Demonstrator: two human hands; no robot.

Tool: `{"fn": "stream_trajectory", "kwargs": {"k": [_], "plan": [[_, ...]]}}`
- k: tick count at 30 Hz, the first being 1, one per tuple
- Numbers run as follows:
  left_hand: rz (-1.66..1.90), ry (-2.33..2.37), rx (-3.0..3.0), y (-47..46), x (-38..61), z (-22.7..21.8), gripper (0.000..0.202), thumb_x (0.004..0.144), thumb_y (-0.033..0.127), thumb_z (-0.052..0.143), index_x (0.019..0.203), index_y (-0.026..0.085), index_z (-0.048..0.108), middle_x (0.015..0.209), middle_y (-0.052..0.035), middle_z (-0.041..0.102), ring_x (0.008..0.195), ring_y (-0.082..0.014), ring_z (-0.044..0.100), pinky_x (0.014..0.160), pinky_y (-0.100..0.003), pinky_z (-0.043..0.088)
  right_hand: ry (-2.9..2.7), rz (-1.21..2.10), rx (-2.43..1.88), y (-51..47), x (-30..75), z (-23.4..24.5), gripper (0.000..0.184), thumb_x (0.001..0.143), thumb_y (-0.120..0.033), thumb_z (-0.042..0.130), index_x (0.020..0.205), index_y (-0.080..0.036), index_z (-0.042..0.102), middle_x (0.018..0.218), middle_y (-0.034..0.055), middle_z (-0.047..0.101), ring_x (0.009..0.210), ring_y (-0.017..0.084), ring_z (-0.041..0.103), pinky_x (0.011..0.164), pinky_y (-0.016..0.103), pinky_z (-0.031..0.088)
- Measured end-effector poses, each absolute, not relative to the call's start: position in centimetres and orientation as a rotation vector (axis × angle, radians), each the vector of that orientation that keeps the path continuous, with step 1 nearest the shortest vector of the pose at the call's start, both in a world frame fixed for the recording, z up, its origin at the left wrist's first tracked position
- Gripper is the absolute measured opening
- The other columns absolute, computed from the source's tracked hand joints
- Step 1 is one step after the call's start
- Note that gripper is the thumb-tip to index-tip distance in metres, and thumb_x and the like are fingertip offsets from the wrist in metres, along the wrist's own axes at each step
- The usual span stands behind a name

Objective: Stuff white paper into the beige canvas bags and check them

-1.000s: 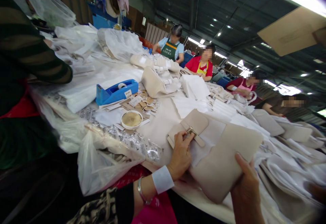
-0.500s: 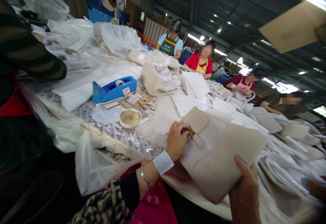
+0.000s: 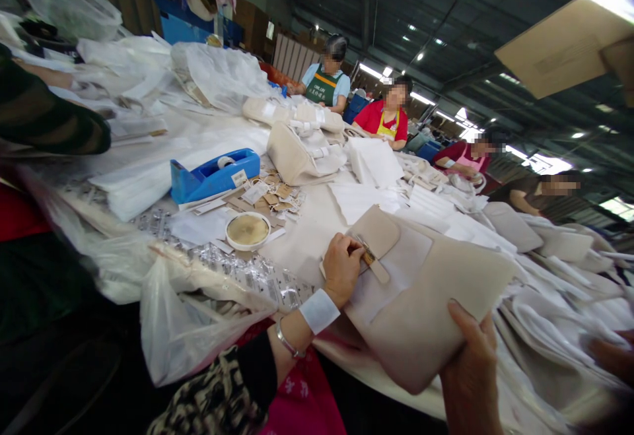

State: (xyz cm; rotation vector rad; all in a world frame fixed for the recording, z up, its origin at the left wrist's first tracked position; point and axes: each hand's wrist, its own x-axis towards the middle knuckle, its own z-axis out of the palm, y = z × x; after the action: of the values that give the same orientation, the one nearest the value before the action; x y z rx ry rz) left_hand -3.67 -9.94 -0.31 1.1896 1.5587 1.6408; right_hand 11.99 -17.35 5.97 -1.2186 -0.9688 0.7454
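Beige bag (image 3: pixel 421 303) lies tilted across the near edge of the tabletop (image 3: pixel 307 237), and every place below is given from it. My right hand (image 3: pixel 468 372) grips its lower corner, thumb pressed on the front panel. My left hand (image 3: pixel 341 268) is curled closed at the flap (image 3: pixel 377 230), fingertips pinching at the brass buckle (image 3: pixel 367 257) where the strap (image 3: pixel 379 270) comes through.

Compared with a second ago, my left hand has slid up from the flat of the bag's side to the buckle itself, and the fingers have tightened from a loose rest into a pinch; the bag has shifted a little to the right with it. I judge the work has now settled on the fastening.

Left of the bag sits a round white dish (image 3: pixel 247 230) with tan contents, near but apart from my left hand. Beyond the dish are scattered paper tags (image 3: pixel 275 192) and a blue tape dispenser (image 3: pixel 212 174). Below the dish, strips of clear packets (image 3: pixel 252 276) run along the edge, and a plastic bag (image 3: pixel 188 316) hangs off it, just beside my left wrist. Behind the bag lie folded white cloths (image 3: pixel 374 161) and more beige bags (image 3: pixel 297 154). To its right, white wrappings (image 3: pixel 555 316) crowd close. Other people (image 3: pixel 391 115) work at the far side, well apart.
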Motion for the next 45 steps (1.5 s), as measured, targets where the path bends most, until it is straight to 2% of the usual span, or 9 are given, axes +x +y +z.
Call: {"fn": "stream_trajectory", "kwargs": {"k": [9,15,21,28,31,36,41,45], "plan": [[1.653,1.617,1.153,-10.4,-3.2,-0.4,0.011,0.083,0.015,0.061,0.073,0.020,0.060,0.088,-0.0017,0.058,0.091,-0.0177,0.056,0.083,-0.029,0.044,-0.985,0.697,-1.227,-17.8,12.2,5.2,0.049,0.075,-0.031,0.067,0.122,-0.024,0.058,0.098,0.0020,0.059,0.080,0.019,0.053,0.069,0.030,0.041],[1.589,1.761,1.217,-10.8,-2.6,-0.4,0.010,0.088,0.017,0.055,0.079,0.021,0.056,0.094,-0.0025,0.057,0.096,-0.0190,0.055,0.086,-0.031,0.042,-0.957,0.681,-1.210,-17.9,11.8,5.3,0.055,0.069,-0.032,0.070,0.123,-0.024,0.059,0.094,0.0014,0.059,0.081,0.018,0.053,0.067,0.028,0.041],[1.466,1.875,1.350,-10.6,-2.4,-0.4,0.010,0.092,0.017,0.048,0.083,0.021,0.050,0.099,-0.0051,0.055,0.100,-0.0210,0.052,0.086,-0.032,0.042,-0.995,0.744,-1.195,-18.2,12.4,5.1,0.058,0.073,-0.029,0.070,0.129,-0.026,0.055,0.095,0.0013,0.060,0.082,0.018,0.054,0.068,0.027,0.043],[1.561,1.645,1.311,-10.8,-2.8,-0.5,0.015,0.091,0.013,0.046,0.078,0.021,0.048,0.092,-0.0043,0.054,0.094,-0.0198,0.053,0.087,-0.033,0.041,-0.981,0.759,-1.177,-17.9,12.7,5.0,0.061,0.073,-0.031,0.071,0.132,-0.026,0.054,0.101,0.0009,0.062,0.086,0.018,0.055,0.069,0.026,0.044],[1.626,1.520,1.222,-11.0,-3.1,-0.9,0.014,0.091,0.016,0.048,0.079,0.020,0.050,0.090,-0.0036,0.055,0.092,-0.0188,0.054,0.086,-0.032,0.041,-0.938,0.762,-1.177,-17.7,12.6,5.0,0.065,0.071,-0.033,0.072,0.133,-0.026,0.053,0.097,0.0005,0.063,0.083,0.018,0.055,0.066,0.025,0.044],[1.692,1.364,1.041,-10.9,-3.6,-1.5,0.011,0.092,0.019,0.046,0.084,0.019,0.053,0.088,-0.0032,0.059,0.090,-0.0176,0.056,0.084,-0.031,0.042,-0.944,0.781,-1.168,-17.6,12.4,5.3,0.066,0.072,-0.033,0.073,0.134,-0.028,0.052,0.102,0.0010,0.064,0.087,0.019,0.056,0.069,0.026,0.045],[1.698,1.322,1.005,-10.7,-3.7,-1.5,0.006,0.089,0.017,0.051,0.089,0.018,0.057,0.090,-0.0037,0.061,0.089,-0.0170,0.057,0.084,-0.030,0.043,-0.923,0.744,-1.185,-17.7,11.8,5.6,0.064,0.070,-0.034,0.072,0.132,-0.026,0.055,0.096,0.0013,0.063,0.082,0.019,0.055,0.066,0.027,0.042],[1.682,1.427,1.105,-10.5,-3.5,-1.0,0.005,0.085,0.015,0.056,0.081,0.018,0.056,0.088,-0.0033,0.059,0.087,-0.0172,0.056,0.083,-0.030,0.043,-0.964,0.743,-1.191,-17.7,11.8,5.5,0.064,0.072,-0.035,0.069,0.133,-0.026,0.053,0.100,0.0021,0.063,0.084,0.020,0.055,0.069,0.028,0.043]]}}
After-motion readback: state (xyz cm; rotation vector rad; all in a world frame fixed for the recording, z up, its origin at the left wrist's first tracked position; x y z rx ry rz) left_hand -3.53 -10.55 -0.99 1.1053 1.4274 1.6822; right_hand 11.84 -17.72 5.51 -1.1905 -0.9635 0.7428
